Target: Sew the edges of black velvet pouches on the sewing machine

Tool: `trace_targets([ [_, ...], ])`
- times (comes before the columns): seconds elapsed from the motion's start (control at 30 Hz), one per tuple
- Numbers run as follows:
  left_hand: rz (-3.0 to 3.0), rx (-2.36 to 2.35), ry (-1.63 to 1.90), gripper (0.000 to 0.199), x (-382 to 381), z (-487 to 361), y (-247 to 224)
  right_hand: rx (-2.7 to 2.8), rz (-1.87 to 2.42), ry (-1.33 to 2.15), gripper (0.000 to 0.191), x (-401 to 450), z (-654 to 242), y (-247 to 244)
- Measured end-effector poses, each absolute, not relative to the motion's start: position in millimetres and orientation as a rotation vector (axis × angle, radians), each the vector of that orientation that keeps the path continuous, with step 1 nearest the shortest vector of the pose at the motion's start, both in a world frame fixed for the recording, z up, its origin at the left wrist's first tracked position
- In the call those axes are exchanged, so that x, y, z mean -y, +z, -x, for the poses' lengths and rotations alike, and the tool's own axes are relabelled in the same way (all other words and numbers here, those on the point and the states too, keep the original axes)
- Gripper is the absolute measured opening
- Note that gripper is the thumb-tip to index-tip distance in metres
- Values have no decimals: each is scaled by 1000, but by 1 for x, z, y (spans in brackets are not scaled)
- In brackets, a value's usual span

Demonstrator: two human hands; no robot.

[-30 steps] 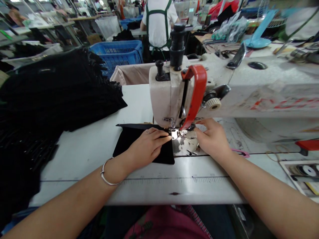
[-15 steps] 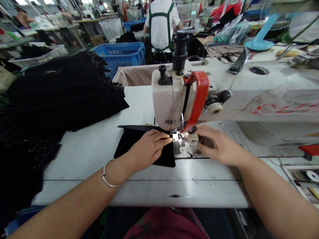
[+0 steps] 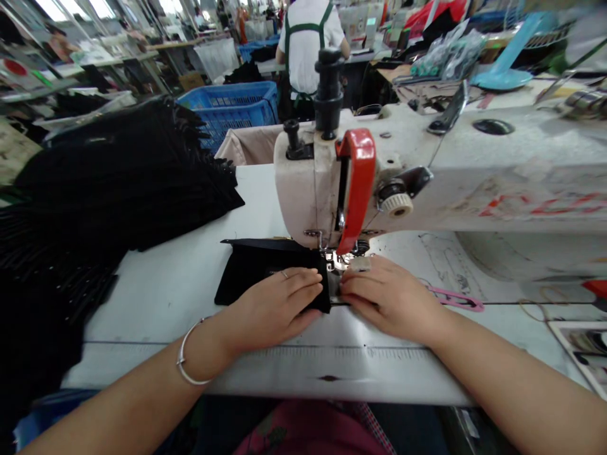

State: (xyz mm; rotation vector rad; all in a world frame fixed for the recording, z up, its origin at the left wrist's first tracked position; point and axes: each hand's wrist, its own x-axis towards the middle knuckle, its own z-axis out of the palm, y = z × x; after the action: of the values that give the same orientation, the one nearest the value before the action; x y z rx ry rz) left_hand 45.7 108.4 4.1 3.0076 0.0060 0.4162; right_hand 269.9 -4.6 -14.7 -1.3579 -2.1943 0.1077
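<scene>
A black fabric piece (image 3: 256,262) lies flat on the sewing machine bed, its right edge beside the presser foot (image 3: 332,260). My left hand (image 3: 279,303) rests on this piece, fingers stretched out and together, pressing it down. Just right of the fabric edge, my right hand (image 3: 391,294) is closed, with its bent fingertips low over the metal needle plate (image 3: 334,287). Whatever those fingers hold, if anything, is hidden. A small pale block (image 3: 360,264) sits by the presser foot, above the right fingers. The sewing machine head (image 3: 303,183) with its red guard (image 3: 356,189) stands over both hands.
A tall stack of black fabric pieces (image 3: 128,164) covers the table's left side. A pink looped tool (image 3: 458,299) lies behind my right wrist. A blue crate (image 3: 232,104) and a beige cloth-lined bin (image 3: 251,145) are behind the table. A person (image 3: 306,54) sits further back.
My right hand has moved left and toward me, from beside the presser foot to the fabric's right edge. My left hand has slid slightly back toward me. The pink tool has come into view.
</scene>
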Motion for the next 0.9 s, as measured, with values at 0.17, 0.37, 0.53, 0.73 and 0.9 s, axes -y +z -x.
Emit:
trace_targets([
  [0.17,-2997,-135,494,31,-104,-48,0,2259,1201,329,27,12,-260,-9],
  [0.37,-3108,-97,335,36,-102,-54,-1,2312,1188,334,20,11,-251,-11],
  [0.53,-3118,-73,324,32,-105,-59,1,2333,1193,292,18,12,-249,-12],
  [0.73,-3057,-51,331,31,-119,-64,0,2272,1252,277,22,7,-249,-12],
  [0.9,-3076,-43,386,31,-128,-65,-6,2259,1295,266,23,5,-248,-14],
])
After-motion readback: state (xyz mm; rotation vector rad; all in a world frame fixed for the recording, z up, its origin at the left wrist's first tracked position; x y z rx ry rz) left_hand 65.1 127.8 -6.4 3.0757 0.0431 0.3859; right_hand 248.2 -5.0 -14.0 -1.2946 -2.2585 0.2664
